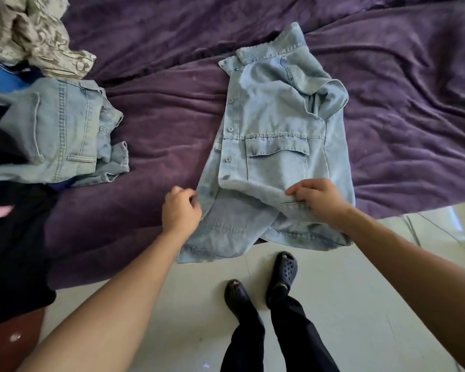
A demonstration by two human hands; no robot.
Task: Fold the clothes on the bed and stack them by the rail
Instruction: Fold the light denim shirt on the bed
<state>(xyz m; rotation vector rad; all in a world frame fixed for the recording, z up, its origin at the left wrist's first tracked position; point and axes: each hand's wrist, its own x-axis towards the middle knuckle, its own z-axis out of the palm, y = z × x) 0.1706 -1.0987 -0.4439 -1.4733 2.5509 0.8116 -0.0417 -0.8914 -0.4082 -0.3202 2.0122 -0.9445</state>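
At the bed's edge, both hands (249, 204) pinch the denim jacket (277, 146).

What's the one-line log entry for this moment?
step: folding denim shirt | left hand: pinches its edge | right hand: grips lower front

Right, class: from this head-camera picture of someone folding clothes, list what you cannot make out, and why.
1. Rail: nowhere in the head view; beyond its edges.
2. Bright blue cloth: head view, partly under the beige patterned fabric, cut by the left edge.
3. Left hand: head view, fingertips curled out of sight at the edge of the pale blue denim shirt.
4. Black clothes: head view, too dark.
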